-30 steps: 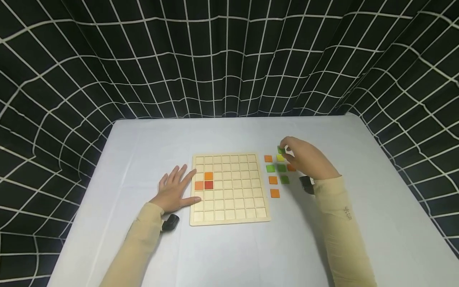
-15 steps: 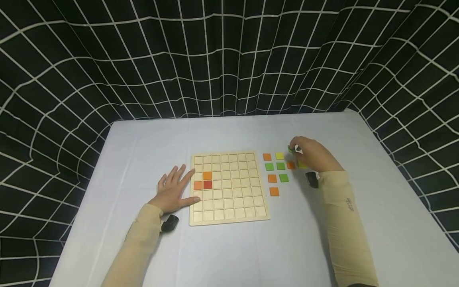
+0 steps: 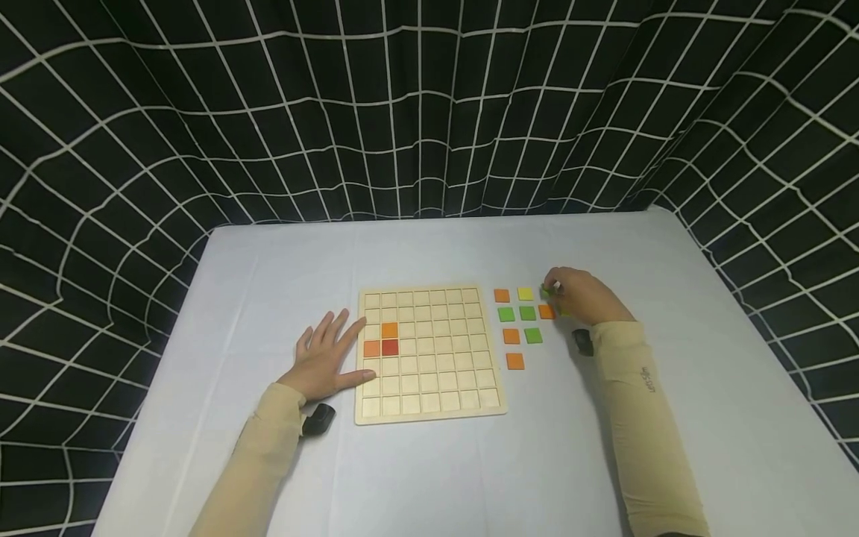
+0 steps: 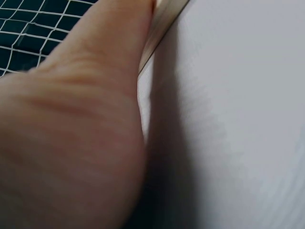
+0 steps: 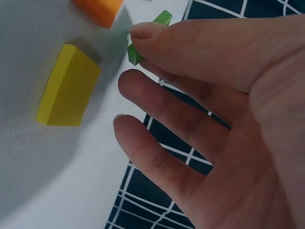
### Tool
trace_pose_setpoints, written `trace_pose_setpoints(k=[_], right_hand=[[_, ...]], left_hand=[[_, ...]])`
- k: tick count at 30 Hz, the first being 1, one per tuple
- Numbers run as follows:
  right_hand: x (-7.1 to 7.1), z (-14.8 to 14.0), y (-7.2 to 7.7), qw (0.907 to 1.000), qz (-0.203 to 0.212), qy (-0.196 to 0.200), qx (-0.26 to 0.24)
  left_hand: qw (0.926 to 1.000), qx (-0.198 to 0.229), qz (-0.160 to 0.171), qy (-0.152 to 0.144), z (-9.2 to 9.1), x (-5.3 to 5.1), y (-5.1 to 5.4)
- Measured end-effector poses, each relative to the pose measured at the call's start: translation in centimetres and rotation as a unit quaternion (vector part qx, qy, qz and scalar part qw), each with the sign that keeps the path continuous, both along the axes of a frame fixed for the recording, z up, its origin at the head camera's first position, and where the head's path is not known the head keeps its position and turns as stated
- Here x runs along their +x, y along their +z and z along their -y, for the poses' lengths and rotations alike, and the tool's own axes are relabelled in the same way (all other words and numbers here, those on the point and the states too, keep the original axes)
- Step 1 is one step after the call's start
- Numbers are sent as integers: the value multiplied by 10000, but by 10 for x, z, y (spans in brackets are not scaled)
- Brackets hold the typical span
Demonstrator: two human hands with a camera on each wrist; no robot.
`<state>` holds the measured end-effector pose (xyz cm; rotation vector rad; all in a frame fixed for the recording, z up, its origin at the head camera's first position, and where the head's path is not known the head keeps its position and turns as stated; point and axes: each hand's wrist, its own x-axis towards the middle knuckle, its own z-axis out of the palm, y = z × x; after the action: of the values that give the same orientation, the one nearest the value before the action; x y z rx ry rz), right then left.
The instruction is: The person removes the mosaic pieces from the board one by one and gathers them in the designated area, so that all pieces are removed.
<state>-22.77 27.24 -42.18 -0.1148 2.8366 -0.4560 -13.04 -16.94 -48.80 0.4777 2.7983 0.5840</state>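
Note:
My right hand [image 3: 587,296] pinches a green square tile [image 5: 135,53] between thumb and forefinger, at the far right end of the loose tiles; the thumb covers much of it. Below that hand a yellow tile [image 5: 66,88] lies on the cloth, with an orange tile [image 5: 102,9] near it in the right wrist view. On the left, my left hand [image 3: 324,359] lies with spread fingers, its thumb and forefinger touching the left edge of the wooden grid board [image 3: 429,418]. Two orange tiles [image 3: 390,330] and a red tile [image 3: 390,347] sit in cells at the board's left.
Right of the board lie loose tiles in rough rows: several orange ones [image 3: 515,362], several green ones [image 3: 533,335] and a yellow one [image 3: 526,294]. A white cloth covers the table [image 3: 416,477]. A black curtain with white grid lines [image 3: 429,112] surrounds its back and sides.
My right hand has carried the green tile rightward from above the left yellow tile, then lowered it slightly toward the table. The left hand stays at the board's edge.

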Motion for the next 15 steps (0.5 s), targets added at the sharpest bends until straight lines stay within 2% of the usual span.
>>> trace_pose_setpoints(k=[15], right_hand=[[-5, 3, -14, 9998, 61, 62, 152]], left_hand=[[10000, -48, 49, 38, -1, 0, 1]])
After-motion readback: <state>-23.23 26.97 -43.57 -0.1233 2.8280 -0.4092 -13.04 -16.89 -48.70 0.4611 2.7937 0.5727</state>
